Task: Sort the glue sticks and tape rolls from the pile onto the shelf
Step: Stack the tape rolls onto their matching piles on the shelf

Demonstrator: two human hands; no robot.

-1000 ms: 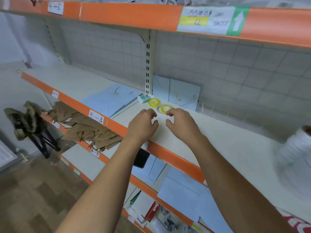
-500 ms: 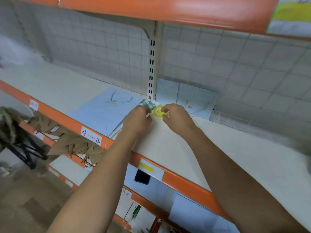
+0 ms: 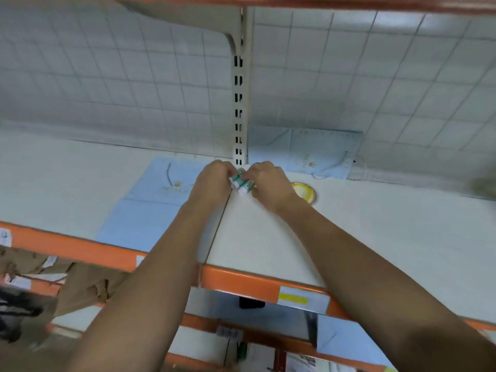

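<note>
Both hands meet on glue sticks (image 3: 243, 185) at the back of the shelf (image 3: 268, 251).
Left hand (image 3: 214, 181) and right hand (image 3: 268, 183) each have a curled-finger grip closed on the green-and-white sticks, perhaps two or three (blurred). A slotted upright (image 3: 240, 103) is just behind the grip, and a yellow tape roll (image 3: 306, 193) lies flat just right of it.

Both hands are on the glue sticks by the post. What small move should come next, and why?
Probably ease both hands off: the left hand and right hand pinch the glue sticks together low on the shelf, at the post, already grouped beside the yellow tape roll.
</note>
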